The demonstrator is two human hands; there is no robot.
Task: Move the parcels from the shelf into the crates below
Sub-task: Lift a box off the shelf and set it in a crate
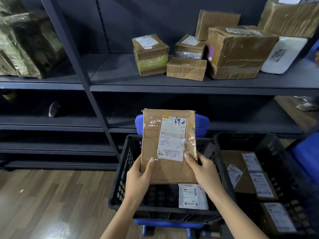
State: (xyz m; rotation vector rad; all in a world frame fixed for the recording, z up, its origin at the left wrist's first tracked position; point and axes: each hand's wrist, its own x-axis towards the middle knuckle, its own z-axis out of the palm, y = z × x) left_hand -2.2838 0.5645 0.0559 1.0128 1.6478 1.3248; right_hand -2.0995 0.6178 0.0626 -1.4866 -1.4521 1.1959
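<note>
I hold a flat brown cardboard parcel (168, 145) with a white label marked "69" above a black plastic crate (120, 178). My left hand (139, 175) grips its lower left edge, thumb on top. My right hand (204, 169) grips its lower right corner. A small white-labelled packet (193, 196) lies on the crate's floor. On the dark shelf (172, 87) above stand several taped cardboard parcels (238, 52), among them a small one with yellow padding (151, 55), and a white parcel marked "3270" (283, 55).
A second black crate (269, 147) at the right holds several labelled boxes. The left crate rests on a blue stool (169, 221). A wrapped bundle (25, 44) fills the left shelf bay. Wooden floor (51, 204) lies at the left. A person's shoe (307, 106) shows at the far right.
</note>
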